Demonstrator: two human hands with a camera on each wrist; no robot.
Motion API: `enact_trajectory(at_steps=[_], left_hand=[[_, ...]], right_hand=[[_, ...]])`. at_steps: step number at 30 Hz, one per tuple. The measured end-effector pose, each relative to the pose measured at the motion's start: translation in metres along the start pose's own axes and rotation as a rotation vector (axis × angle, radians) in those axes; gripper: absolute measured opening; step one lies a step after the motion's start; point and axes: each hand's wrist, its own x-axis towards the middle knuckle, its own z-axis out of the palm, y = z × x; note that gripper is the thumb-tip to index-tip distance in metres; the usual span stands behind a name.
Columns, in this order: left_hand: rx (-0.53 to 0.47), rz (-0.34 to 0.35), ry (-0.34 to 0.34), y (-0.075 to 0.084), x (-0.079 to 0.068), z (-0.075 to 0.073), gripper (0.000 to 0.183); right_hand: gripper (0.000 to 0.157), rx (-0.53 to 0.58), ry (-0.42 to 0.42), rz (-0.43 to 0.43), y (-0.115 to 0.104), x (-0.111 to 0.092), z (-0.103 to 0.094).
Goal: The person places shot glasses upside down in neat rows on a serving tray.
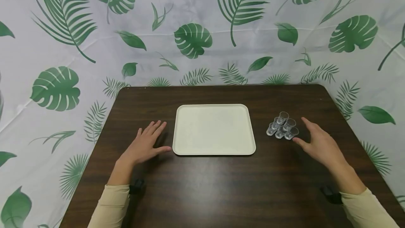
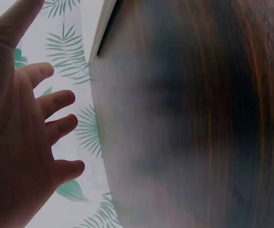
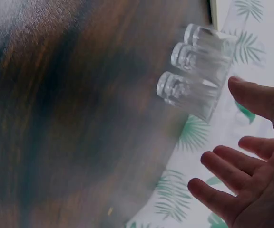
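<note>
Clear glasses (image 1: 282, 126) stood clustered on the desk (image 1: 205, 189), right of the tray (image 1: 213, 129). Right hand (image 1: 322, 147) was beside them, left hand (image 1: 143, 146) beside the tray, both empty, fingers extended. Work looked barely begun, no glass gripped

A person's left hand (image 1: 145, 146) spreads beside a cream tray (image 1: 213, 129); the right hand (image 1: 321, 146) opens just beside six clear cups (image 1: 288, 126). Dark table (image 1: 202, 189), leaf-print cloth (image 1: 152, 52) behind.
</note>
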Motion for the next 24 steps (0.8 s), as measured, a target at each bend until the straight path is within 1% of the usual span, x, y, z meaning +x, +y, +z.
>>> enact_trajectory(at_steps=[5,8,13,19,24], left_hand=[[-0.013,0.008,-0.025,0.005,0.006,0.005,0.099],[-0.023,0.014,-0.041,0.007,0.008,0.008,0.1],[-0.012,0.01,-0.078,0.007,0.013,0.012,0.101],[-0.009,-0.003,-0.108,0.007,0.016,0.017,0.102],[-0.03,-0.007,-0.119,0.009,0.019,0.021,0.103]], right_hand=[[0.078,0.022,0.015,0.047,0.001,0.003,0.006],[0.075,0.033,0.035,0.051,0.003,0.003,0.012],[0.069,0.1,0.06,0.045,0.007,0.002,0.021],[0.063,0.169,0.055,0.07,0.012,0.006,0.029],[0.058,0.199,0.058,0.077,0.016,0.008,0.032]])
